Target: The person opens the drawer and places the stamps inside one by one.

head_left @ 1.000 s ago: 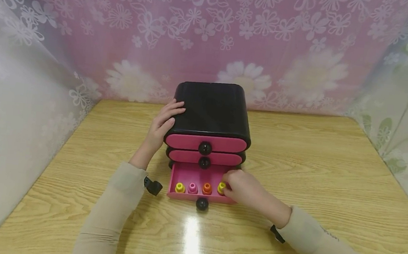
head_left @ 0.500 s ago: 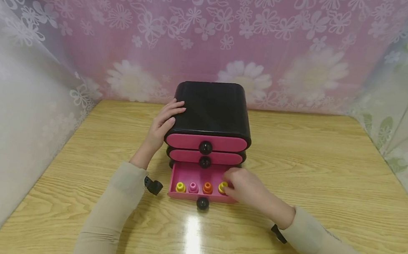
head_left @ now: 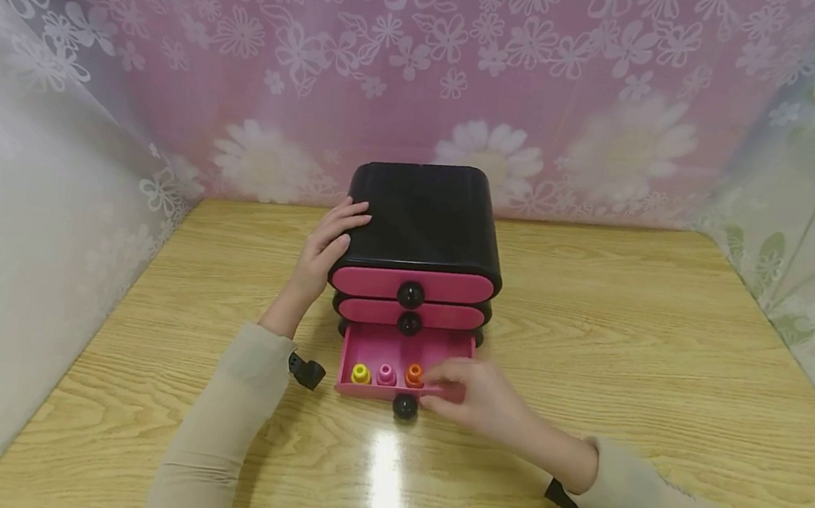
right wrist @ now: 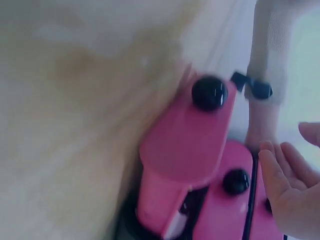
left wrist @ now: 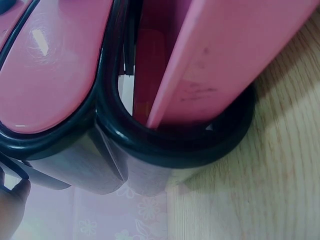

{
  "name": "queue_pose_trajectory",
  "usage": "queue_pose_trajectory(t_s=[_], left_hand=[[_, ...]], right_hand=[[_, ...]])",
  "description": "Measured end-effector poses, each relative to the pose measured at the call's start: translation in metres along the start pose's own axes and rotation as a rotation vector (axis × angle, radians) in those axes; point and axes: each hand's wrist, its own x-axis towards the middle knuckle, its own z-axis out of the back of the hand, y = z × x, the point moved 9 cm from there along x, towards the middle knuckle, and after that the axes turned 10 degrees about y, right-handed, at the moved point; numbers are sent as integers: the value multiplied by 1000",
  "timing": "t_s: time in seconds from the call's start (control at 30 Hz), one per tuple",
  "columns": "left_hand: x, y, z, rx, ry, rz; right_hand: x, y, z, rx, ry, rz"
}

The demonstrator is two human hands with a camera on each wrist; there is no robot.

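My left hand [head_left: 325, 245] rests with fingers spread on the left top edge of a black mini chest of drawers [head_left: 423, 214]. Its pink bottom drawer [head_left: 382, 343] is pulled out. Inside, along the front, stand a yellow stepped peg [head_left: 360, 374], a pink peg [head_left: 386, 375] and an orange peg [head_left: 414, 374]. My right hand [head_left: 485, 397] is over the drawer's front right, holding nothing visible, thumb apart from the fingers. Its fingertips are close beside the orange peg, the thumb just right of the bottom black knob [head_left: 405, 406]. This hand hides the drawer's front right corner.
Two upper pink drawers with a black knob [head_left: 410, 295] and another knob [head_left: 409, 324] are closed. The chest stands on a wood-grain table [head_left: 632, 338], with a flowered pink curtain [head_left: 429, 64] behind it. The right wrist view is blurred.
My right hand has let go of the second yellow peg, now out of sight behind it, and has shifted left and nearer along the drawer front, its fingers spreading. The left hand stays put.
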Motion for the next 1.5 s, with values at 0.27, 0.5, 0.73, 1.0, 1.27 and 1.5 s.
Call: queue_pose_trajectory(t_s=[0.27,0.5,0.73,1.0,1.27,1.5], left_hand=[[-1,1,1,-3,-2,-2],[-1,0,-1,-4,4,2],[-1,0,-1,-7,5,-4],[-1,1,0,-12,5,4],[-1,1,1,-6,3,-20],[0,2,0,0,10,-18]], right_hand=[[-9,-18,-29,458,104,-179],[-15,-30,-45,583,71,-292],[-21,-40,-65,881,8,-419],[-23,-49,-74,987,-6,-532],[-20,-56,-79,1043,-18,-546],[-17,-57,-81,1082,-12,-536]])
